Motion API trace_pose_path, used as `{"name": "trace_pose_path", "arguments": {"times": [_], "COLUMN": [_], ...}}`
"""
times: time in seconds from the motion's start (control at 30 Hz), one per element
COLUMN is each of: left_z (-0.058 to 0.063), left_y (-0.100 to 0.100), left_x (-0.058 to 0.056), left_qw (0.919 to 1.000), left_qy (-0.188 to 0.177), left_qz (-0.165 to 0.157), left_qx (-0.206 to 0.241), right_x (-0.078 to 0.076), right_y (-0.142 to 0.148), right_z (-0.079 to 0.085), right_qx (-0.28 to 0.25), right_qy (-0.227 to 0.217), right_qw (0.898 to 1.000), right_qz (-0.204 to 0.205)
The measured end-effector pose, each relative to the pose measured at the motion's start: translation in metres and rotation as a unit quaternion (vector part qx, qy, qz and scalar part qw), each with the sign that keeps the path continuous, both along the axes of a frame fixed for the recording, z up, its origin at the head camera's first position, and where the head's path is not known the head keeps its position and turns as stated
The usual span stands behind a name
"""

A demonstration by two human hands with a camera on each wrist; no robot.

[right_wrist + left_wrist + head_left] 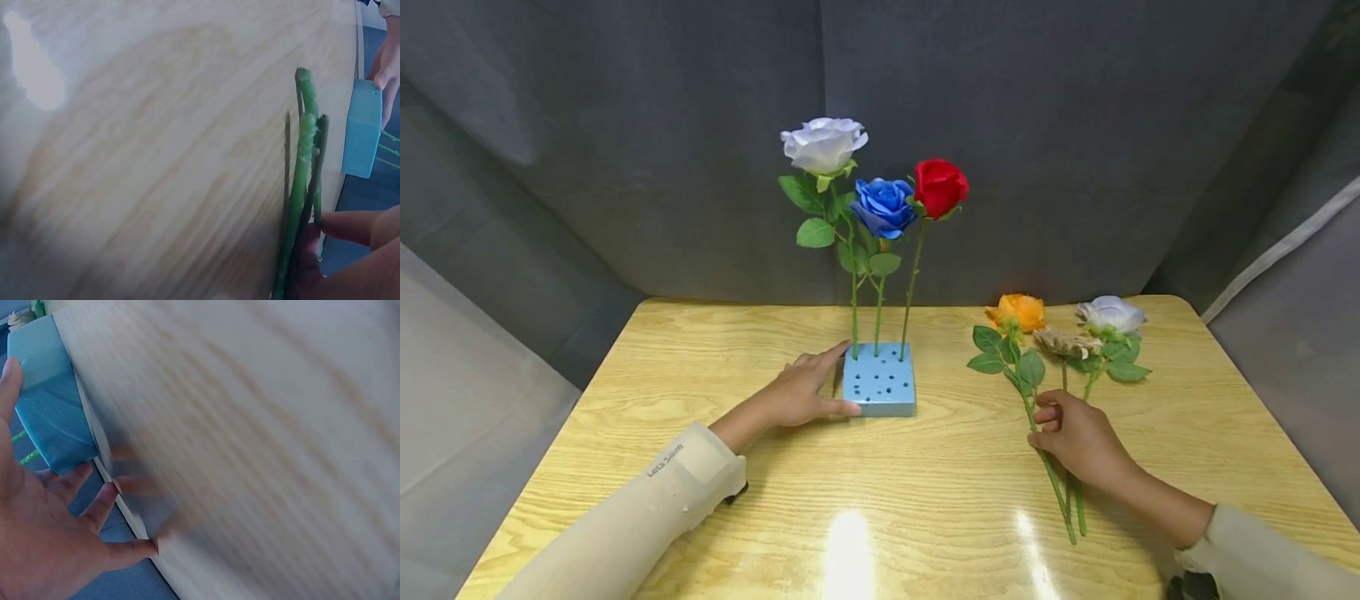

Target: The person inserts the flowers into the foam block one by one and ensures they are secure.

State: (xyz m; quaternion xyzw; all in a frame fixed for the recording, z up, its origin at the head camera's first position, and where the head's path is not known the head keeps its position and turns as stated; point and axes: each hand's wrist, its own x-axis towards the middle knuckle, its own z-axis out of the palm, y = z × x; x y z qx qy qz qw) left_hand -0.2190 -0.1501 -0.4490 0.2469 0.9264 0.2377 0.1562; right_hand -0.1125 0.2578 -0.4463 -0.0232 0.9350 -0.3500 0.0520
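A light blue block with several small holes sits on the table. A white rose, a blue rose and a red rose stand upright in its back row of holes. My left hand holds the block from its left side, thumb at the front corner and forefinger at the back corner. To the right, my right hand pinches the stem of an orange rose between thumb and fingers. The stems lie close together in the right wrist view.
Beside the orange rose lie a dry-looking beige flower and a pale white rose, their stems pointing toward me. The wooden table ends at a dark grey curtain behind the block.
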Motion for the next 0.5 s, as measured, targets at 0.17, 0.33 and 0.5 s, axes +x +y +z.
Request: {"name": "trace_pose_path", "arguments": {"times": [0.17,0.33,0.5], "left_z": [0.001,0.001,0.001], "left_y": [0.000,-0.001,0.000], "left_x": [0.000,0.001,0.000], "left_qw": [1.0000,1.0000,1.0000], "left_qy": [0.001,-0.001,-0.001], "left_qz": [0.000,0.001,0.001], "left_qx": [0.000,0.000,-0.002], "right_x": [-0.004,-0.010,-0.014], "right_y": [0.002,0.006,0.009], "right_z": [0.003,0.009,0.014], "right_qx": [-0.019,-0.053,-0.089], "right_qy": [-0.028,-0.068,-0.103], "right_qw": [0.999,0.996,0.991], "right_qz": [0.003,0.006,-0.002]}}
